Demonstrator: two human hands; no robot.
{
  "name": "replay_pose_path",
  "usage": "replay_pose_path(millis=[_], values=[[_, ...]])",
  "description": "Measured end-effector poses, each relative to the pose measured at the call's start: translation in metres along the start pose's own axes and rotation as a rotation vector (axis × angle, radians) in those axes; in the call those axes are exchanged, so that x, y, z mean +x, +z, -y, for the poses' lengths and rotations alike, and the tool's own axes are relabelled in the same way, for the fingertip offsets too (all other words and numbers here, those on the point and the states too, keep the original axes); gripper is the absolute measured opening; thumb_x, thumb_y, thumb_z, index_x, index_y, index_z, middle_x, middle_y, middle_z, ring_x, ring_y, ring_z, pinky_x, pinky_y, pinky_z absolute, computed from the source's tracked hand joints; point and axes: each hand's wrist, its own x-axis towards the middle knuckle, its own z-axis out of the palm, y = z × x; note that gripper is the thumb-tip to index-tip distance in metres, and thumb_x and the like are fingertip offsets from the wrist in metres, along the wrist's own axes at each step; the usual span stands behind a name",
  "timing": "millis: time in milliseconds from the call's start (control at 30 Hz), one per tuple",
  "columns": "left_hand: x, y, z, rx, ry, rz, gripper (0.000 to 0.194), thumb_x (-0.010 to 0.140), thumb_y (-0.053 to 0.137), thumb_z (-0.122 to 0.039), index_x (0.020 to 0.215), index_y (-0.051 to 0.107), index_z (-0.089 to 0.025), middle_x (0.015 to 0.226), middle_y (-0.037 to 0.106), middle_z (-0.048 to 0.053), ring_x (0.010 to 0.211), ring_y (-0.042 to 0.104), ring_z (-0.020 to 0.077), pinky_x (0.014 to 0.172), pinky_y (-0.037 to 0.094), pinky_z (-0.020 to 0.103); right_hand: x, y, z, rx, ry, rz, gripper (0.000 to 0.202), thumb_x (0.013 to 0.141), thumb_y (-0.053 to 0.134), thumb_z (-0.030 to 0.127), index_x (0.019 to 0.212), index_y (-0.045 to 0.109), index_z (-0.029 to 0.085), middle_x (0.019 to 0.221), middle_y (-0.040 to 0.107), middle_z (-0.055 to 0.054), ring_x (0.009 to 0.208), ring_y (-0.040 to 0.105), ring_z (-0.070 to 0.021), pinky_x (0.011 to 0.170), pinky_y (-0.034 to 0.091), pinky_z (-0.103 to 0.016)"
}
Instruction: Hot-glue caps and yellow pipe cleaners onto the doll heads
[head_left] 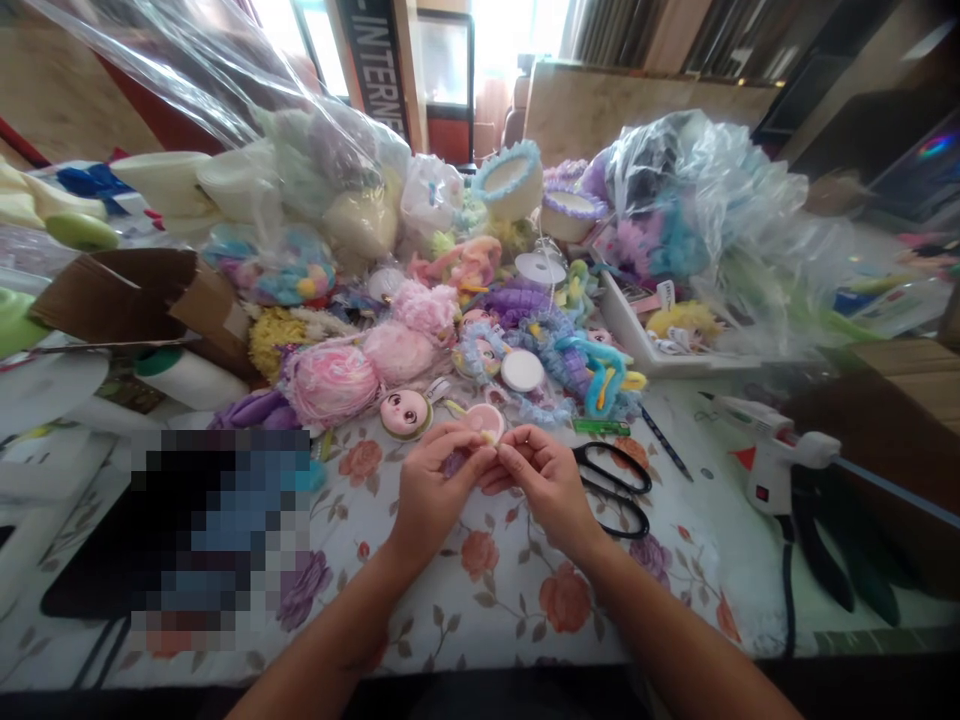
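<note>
My left hand (pixel 444 472) and my right hand (pixel 538 478) meet over the flowered tablecloth, fingertips pinched together. Between them is a small pale yellow piece (pixel 489 438), mostly covered by the fingers; its kind does not show. Just beyond the fingertips lies a round pink disc (pixel 486 416), its near edge hidden by the hands. To its left rests a doll face (pixel 405 412) with large printed eyes. Black-handled scissors (pixel 616 488) lie right beside my right hand, their blades out of sight. A green lighter-like object (pixel 601 427) sits just above them.
A white glue gun (pixel 780 440) stands at the right, near a dark pencil (pixel 666 445). Fluffy yarn balls (pixel 337 378), a white disc (pixel 522 370) and doll parts heap up behind the hands. A white tray (pixel 652 350) and an open cardboard box (pixel 127 300) flank the pile.
</note>
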Motion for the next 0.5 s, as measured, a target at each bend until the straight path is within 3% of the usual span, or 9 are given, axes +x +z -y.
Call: replay_pose_path(millis=[200, 400, 500], values=[[-0.002, 0.001, 0.007, -0.020, 0.035, 0.027, 0.010, 0.083, 0.067, -0.017, 0.090, 0.075, -0.019, 0.088, 0.068, 0.005, 0.082, 0.065, 0.0154, 0.072, 0.054, 0.027, 0.000, -0.001, -0.004, -0.062, 0.038, -0.014, 0.026, 0.080, 0.071, 0.041, 0.080, 0.059, 0.018, 0.065, 0.069, 0.000, 0.053, 0.068, -0.0151, 0.050, 0.057, -0.025], [-0.002, -0.002, 0.012, 0.131, 0.392, 0.034, 0.019, 0.085, 0.061, -0.008, 0.099, 0.069, -0.018, 0.085, 0.065, 0.004, 0.085, 0.060, 0.0171, 0.077, 0.051, 0.031, 0.001, -0.006, 0.001, 0.053, 0.240, 0.061, 0.028, 0.077, 0.071, 0.040, 0.074, 0.057, 0.017, 0.055, 0.067, 0.000, 0.037, 0.058, -0.0106, 0.032, 0.042, -0.016], [-0.001, -0.005, 0.012, 0.272, 0.490, 0.046, 0.021, 0.088, 0.055, -0.008, 0.104, 0.065, -0.018, 0.085, 0.063, 0.006, 0.084, 0.058, 0.0182, 0.078, 0.049, 0.033, 0.002, -0.008, 0.008, 0.175, 0.322, 0.122, 0.021, 0.075, 0.070, 0.034, 0.074, 0.059, 0.016, 0.058, 0.069, -0.001, 0.040, 0.058, -0.0095, 0.034, 0.043, -0.015]])
